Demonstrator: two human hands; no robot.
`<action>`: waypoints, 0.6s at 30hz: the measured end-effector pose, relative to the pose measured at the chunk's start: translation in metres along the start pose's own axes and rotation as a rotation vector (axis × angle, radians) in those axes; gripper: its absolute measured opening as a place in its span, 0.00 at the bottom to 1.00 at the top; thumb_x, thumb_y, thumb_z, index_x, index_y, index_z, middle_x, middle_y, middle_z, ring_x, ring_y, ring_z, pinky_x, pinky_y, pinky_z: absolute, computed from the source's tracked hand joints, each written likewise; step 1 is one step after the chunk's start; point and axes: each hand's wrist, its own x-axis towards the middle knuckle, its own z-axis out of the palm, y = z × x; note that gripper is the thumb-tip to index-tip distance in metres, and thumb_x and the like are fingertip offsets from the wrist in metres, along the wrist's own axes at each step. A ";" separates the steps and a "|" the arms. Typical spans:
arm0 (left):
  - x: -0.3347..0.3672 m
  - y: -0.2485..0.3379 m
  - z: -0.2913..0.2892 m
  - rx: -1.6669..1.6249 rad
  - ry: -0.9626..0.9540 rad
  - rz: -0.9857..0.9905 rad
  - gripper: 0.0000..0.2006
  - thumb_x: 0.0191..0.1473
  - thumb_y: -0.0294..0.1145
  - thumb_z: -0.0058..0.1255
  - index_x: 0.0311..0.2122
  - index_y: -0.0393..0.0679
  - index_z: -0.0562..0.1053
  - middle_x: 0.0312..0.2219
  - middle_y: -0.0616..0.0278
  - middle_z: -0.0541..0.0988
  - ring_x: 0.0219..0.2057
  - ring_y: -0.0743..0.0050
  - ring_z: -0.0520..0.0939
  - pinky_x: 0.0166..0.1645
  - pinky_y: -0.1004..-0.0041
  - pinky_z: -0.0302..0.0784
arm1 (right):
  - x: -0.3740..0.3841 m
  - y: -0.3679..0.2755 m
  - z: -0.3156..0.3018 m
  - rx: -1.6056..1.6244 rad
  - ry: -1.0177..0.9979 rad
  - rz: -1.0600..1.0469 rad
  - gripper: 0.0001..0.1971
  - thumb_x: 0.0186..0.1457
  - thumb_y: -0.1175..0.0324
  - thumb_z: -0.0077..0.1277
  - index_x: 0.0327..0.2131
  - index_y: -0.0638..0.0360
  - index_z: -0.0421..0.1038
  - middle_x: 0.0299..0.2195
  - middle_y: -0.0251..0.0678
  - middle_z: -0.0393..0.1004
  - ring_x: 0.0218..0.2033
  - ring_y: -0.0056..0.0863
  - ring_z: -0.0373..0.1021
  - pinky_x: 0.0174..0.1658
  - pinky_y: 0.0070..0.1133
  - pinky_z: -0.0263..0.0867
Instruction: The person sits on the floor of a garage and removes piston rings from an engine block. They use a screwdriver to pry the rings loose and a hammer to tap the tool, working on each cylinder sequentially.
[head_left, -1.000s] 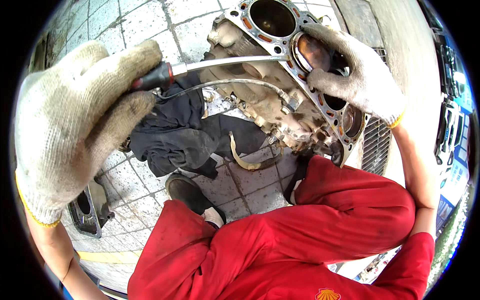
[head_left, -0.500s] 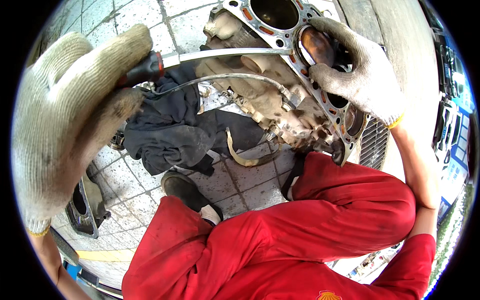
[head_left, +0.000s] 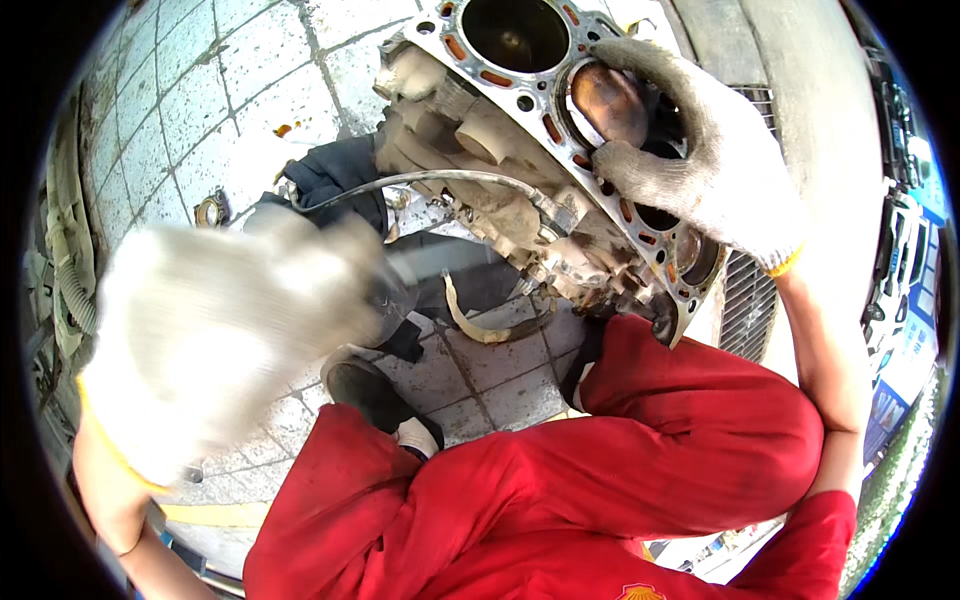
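Observation:
An engine block (head_left: pixel 480 135) lies on the floor with its flat machined deck and round bores facing up. My right hand (head_left: pixel 705 160), in a knitted work glove, grips a piston (head_left: pixel 610 103) at one bore, its thumb and a finger on either side of the brown, stained crown. My left hand (head_left: pixel 230 330), gloved too, is smeared by motion at the left, over a dark cloth (head_left: pixel 335 170). A faint pale streak extends from it toward the block. Its fingers, and whatever they hold, cannot be made out.
A cable (head_left: pixel 430 177) runs from the block across the cloth. A hose piece (head_left: pixel 475 328) lies near my shoes (head_left: pixel 370 390) on the tiled floor. Beside the block is a floor grate (head_left: pixel 750 300). A small metal part (head_left: pixel 211 210) sits at the left.
My left hand has swung right and down; the long flat-bladed tool with a dark handle it held is no longer distinct. My right hand stays on the piston. The view has shifted slightly.

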 end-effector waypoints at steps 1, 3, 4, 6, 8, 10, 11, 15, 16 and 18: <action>0.007 -0.016 -0.001 0.042 0.092 -0.021 0.19 0.54 0.38 0.65 0.50 0.43 0.82 0.26 0.59 0.78 0.26 0.65 0.82 0.29 0.61 0.74 | -0.013 0.006 0.004 0.000 -0.016 0.076 0.37 0.51 0.67 0.71 0.66 0.54 0.74 0.54 0.44 0.84 0.55 0.32 0.81 0.63 0.30 0.73; -0.027 -0.030 -0.027 0.015 0.133 -0.118 0.21 0.52 0.40 0.65 0.50 0.42 0.82 0.26 0.58 0.78 0.25 0.64 0.81 0.29 0.61 0.72 | -0.001 -0.015 0.005 0.202 -0.001 0.149 0.39 0.50 0.66 0.74 0.67 0.54 0.74 0.57 0.43 0.83 0.58 0.32 0.80 0.64 0.30 0.73; -0.037 -0.035 -0.028 -0.020 0.149 -0.138 0.22 0.51 0.41 0.65 0.49 0.41 0.82 0.26 0.58 0.78 0.25 0.63 0.81 0.29 0.61 0.72 | 0.003 -0.011 -0.001 0.136 -0.047 0.125 0.39 0.50 0.65 0.74 0.67 0.54 0.73 0.57 0.43 0.83 0.58 0.32 0.79 0.64 0.31 0.72; -0.052 -0.037 -0.025 -0.101 0.166 -0.151 0.23 0.49 0.42 0.65 0.48 0.39 0.82 0.27 0.57 0.79 0.25 0.62 0.79 0.29 0.60 0.71 | 0.005 -0.008 -0.008 0.070 -0.107 0.118 0.40 0.50 0.64 0.75 0.68 0.55 0.72 0.58 0.44 0.82 0.60 0.33 0.79 0.65 0.32 0.72; -0.063 -0.037 -0.020 -0.171 0.194 -0.158 0.25 0.47 0.44 0.65 0.48 0.37 0.83 0.27 0.56 0.79 0.24 0.60 0.78 0.29 0.60 0.70 | 0.002 -0.011 -0.009 0.067 -0.122 0.133 0.41 0.50 0.63 0.75 0.69 0.55 0.71 0.59 0.45 0.81 0.61 0.34 0.78 0.66 0.32 0.71; -0.072 -0.040 -0.015 -0.253 0.234 -0.157 0.27 0.45 0.46 0.64 0.47 0.36 0.83 0.27 0.54 0.79 0.24 0.59 0.77 0.29 0.59 0.68 | 0.003 -0.006 -0.011 0.077 -0.098 0.103 0.43 0.50 0.63 0.75 0.70 0.55 0.70 0.60 0.45 0.80 0.62 0.34 0.76 0.67 0.33 0.70; -0.076 -0.039 -0.012 -0.284 0.246 -0.159 0.28 0.44 0.47 0.64 0.46 0.35 0.83 0.27 0.54 0.79 0.23 0.58 0.76 0.29 0.59 0.68 | 0.005 -0.006 -0.011 0.090 -0.091 0.081 0.43 0.50 0.63 0.75 0.70 0.55 0.70 0.61 0.45 0.80 0.63 0.33 0.76 0.68 0.33 0.69; -0.087 -0.033 0.001 -0.444 0.335 -0.201 0.28 0.39 0.46 0.66 0.42 0.34 0.83 0.28 0.53 0.83 0.20 0.58 0.76 0.26 0.60 0.68 | 0.018 -0.004 -0.022 0.287 -0.239 0.106 0.50 0.54 0.66 0.75 0.77 0.55 0.58 0.68 0.47 0.73 0.67 0.34 0.71 0.70 0.33 0.66; -0.070 -0.036 0.022 -0.535 0.377 -0.161 0.26 0.39 0.44 0.66 0.41 0.34 0.83 0.27 0.54 0.83 0.20 0.58 0.76 0.26 0.61 0.68 | 0.012 -0.003 -0.030 0.307 -0.276 0.258 0.48 0.58 0.68 0.73 0.77 0.55 0.57 0.67 0.46 0.73 0.65 0.33 0.72 0.69 0.32 0.67; -0.067 -0.023 0.025 -0.657 0.419 -0.216 0.25 0.39 0.40 0.63 0.42 0.33 0.83 0.25 0.55 0.82 0.19 0.59 0.76 0.26 0.61 0.69 | 0.012 0.013 -0.033 0.401 -0.221 0.318 0.44 0.62 0.64 0.70 0.76 0.59 0.58 0.61 0.46 0.77 0.61 0.32 0.75 0.65 0.30 0.71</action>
